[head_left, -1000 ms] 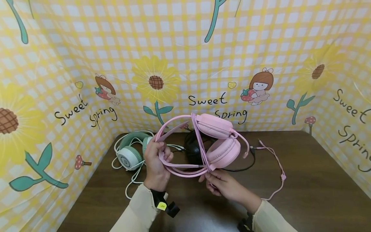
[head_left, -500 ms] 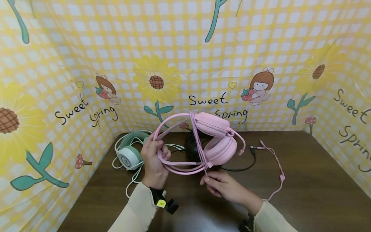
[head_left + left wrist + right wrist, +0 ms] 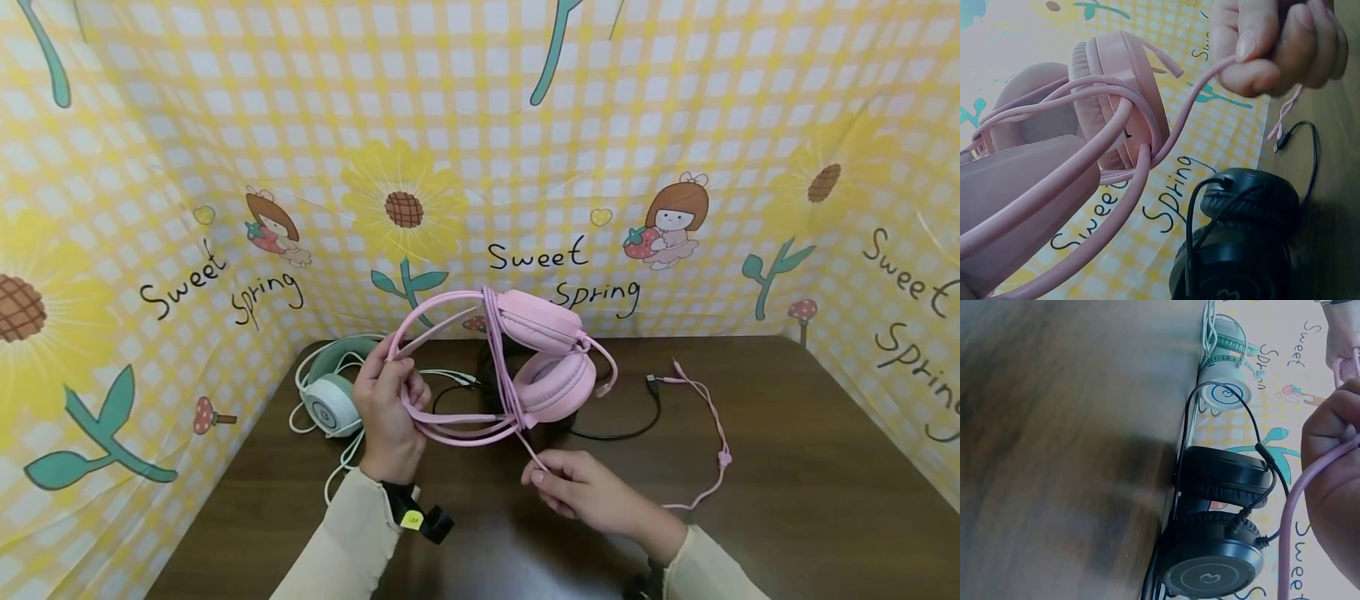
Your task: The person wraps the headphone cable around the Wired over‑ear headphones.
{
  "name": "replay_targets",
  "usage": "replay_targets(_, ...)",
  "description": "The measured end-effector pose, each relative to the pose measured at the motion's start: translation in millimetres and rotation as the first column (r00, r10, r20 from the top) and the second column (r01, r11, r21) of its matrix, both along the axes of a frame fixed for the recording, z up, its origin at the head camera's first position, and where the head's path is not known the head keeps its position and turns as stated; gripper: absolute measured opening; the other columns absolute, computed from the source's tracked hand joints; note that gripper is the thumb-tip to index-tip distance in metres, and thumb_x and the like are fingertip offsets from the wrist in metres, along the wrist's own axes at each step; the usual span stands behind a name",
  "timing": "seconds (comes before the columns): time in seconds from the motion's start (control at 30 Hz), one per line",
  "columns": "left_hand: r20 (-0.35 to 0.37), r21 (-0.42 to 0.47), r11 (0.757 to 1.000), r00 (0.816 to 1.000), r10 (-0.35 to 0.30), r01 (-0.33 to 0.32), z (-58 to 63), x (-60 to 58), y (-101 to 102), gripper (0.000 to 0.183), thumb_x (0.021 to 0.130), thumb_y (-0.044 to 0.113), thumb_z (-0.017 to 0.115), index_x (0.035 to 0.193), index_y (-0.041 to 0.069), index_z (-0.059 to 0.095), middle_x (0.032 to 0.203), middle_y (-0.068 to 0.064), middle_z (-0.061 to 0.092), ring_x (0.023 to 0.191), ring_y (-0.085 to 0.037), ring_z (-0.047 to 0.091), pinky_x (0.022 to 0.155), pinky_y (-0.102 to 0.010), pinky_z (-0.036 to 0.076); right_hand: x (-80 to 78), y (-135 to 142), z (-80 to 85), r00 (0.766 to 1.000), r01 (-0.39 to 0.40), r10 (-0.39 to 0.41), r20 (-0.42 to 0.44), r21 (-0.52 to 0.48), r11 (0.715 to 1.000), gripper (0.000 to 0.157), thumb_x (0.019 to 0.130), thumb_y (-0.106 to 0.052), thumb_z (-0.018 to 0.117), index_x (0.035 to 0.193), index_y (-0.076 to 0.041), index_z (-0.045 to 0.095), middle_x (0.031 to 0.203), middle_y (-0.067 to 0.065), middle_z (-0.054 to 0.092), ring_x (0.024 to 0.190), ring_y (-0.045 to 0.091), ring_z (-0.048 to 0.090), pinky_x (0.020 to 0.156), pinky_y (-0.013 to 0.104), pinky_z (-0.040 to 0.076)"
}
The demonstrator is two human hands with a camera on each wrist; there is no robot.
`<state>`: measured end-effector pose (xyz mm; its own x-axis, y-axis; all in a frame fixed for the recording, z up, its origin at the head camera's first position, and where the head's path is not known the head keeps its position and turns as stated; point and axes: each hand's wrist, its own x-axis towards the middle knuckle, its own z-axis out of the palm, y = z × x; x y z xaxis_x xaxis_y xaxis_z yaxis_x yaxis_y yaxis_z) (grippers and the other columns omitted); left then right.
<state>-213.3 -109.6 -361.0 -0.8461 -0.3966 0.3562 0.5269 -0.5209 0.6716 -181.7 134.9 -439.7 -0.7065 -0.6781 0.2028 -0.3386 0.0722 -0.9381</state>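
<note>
My left hand (image 3: pixel 392 417) grips the headband of a pink headset (image 3: pixel 542 321), held up over the table with its ear cups to the right and its microphone boom (image 3: pixel 603 362) sticking out. Several turns of pink cable (image 3: pixel 497 354) wrap across the headset beside the cups. Below them, my right hand (image 3: pixel 592 496) pinches the cable between thumb and fingers, and a short straight length runs up to the wraps. The left wrist view shows this cable (image 3: pixel 1192 106) leading from a cup's side to the right hand (image 3: pixel 1291 50). The palm side of my left hand is hidden.
Green-and-white headphones (image 3: pixel 333 408) with white cords lie at the table's left. Black headphones (image 3: pixel 1210 569) stand behind the pink headset, their USB plug (image 3: pixel 652 383) to the right. The pink cable's plug end (image 3: pixel 723 460) trails over the brown table (image 3: pixel 817 467). Patterned cloth (image 3: pixel 480 125) walls the back and sides.
The left hand and headset have shifted slightly left. The right hand has drawn a little down and away, so a longer stretch of cable shows between it and the wraps.
</note>
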Motion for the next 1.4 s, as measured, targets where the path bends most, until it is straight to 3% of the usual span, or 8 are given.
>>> replay_targets(0.23, -0.013, -0.022, 0.999, 0.999, 0.031, -0.031, -0.6, -1.2, 0.9, 0.030, 0.084, -0.009, 0.050, 0.109, -0.001, 0.064, 0.058, -0.003, 0.043, 0.040, -0.010, 0.034, 0.036, -0.020, 0.028, 2.5, 1.1, 3.3, 0.999, -0.020, 0.019, 0.039, 0.031, 0.999, 0.018, 0.103, -0.013, 0.047, 0.106, -0.003, 0.061, 0.064, -0.004, 0.051, 0.048, 0.005, 0.045, 0.044, 0.020, 0.039)
replay_targets(0.63, -0.023, -0.150, 0.979, 0.990, 0.139, -0.141, 0.6, 1.8, 3.7, 0.035, 0.082, -0.011, 0.059, 0.117, -0.008, 0.063, 0.064, -0.003, 0.052, 0.039, -0.010, 0.035, 0.036, -0.021, 0.029, 10.0, 3.7, 11.7, 0.999, -0.041, 0.042, -0.002, 0.164, 0.986, 0.016, 0.102, -0.021, 0.050, 0.103, -0.013, 0.064, 0.060, -0.008, 0.053, 0.046, 0.003, 0.048, 0.042, 0.021, 0.042)
replay_targets(0.83, -0.044, -0.184, 0.972, 0.989, 0.144, -0.150, -1.3, 3.4, 3.2, 0.035, 0.081, -0.013, 0.059, 0.116, -0.010, 0.063, 0.061, -0.002, 0.047, 0.039, -0.011, 0.036, 0.036, -0.022, 0.028, 13.5, 7.3, 17.5, 0.999, -0.025, 0.032, -0.036, 0.177, 0.984, 0.010, 0.100, -0.022, 0.055, 0.096, -0.017, 0.062, 0.059, -0.007, 0.053, 0.046, 0.004, 0.050, 0.042, 0.024, 0.045)
replay_targets(1.1, -0.053, -0.220, 0.961, 0.986, 0.160, -0.168, -2.9, 3.6, 4.0, 0.036, 0.078, -0.014, 0.060, 0.114, -0.010, 0.065, 0.069, -0.005, 0.054, 0.040, -0.010, 0.040, 0.037, -0.021, 0.032, 16.5, 10.0, 26.3, 0.997, -0.035, 0.047, -0.058, 0.185, 0.982, 0.008, 0.099, -0.023, 0.057, 0.095, -0.020, 0.062, 0.061, -0.010, 0.051, 0.047, 0.002, 0.048, 0.042, 0.022, 0.043)
replay_targets(1.3, -0.099, -0.279, 0.943, 0.982, 0.159, -0.181, -5.1, 5.7, 4.6, 0.037, 0.077, -0.015, 0.059, 0.113, -0.010, 0.065, 0.072, -0.006, 0.055, 0.044, -0.009, 0.042, 0.038, -0.020, 0.033, 17.7, 14.5, 35.2, 0.992, -0.018, 0.044, -0.120, 0.216, 0.976, 0.008, 0.099, -0.025, 0.057, 0.093, -0.022, 0.062, 0.061, -0.013, 0.049, 0.047, 0.000, 0.047, 0.042, 0.021, 0.040)
replay_targets(1.4, -0.137, -0.339, 0.917, 0.976, 0.170, -0.208, -5.7, 6.9, 4.8, 0.037, 0.076, -0.015, 0.059, 0.112, -0.010, 0.066, 0.083, -0.011, 0.063, 0.058, -0.009, 0.053, 0.047, -0.018, 0.043, 18.0, 17.2, 39.7, 0.986, -0.008, 0.045, -0.159, 0.224, 0.974, 0.009, 0.099, -0.025, 0.057, 0.092, -0.022, 0.062, 0.061, -0.014, 0.049, 0.049, -0.001, 0.047, 0.043, 0.020, 0.040)
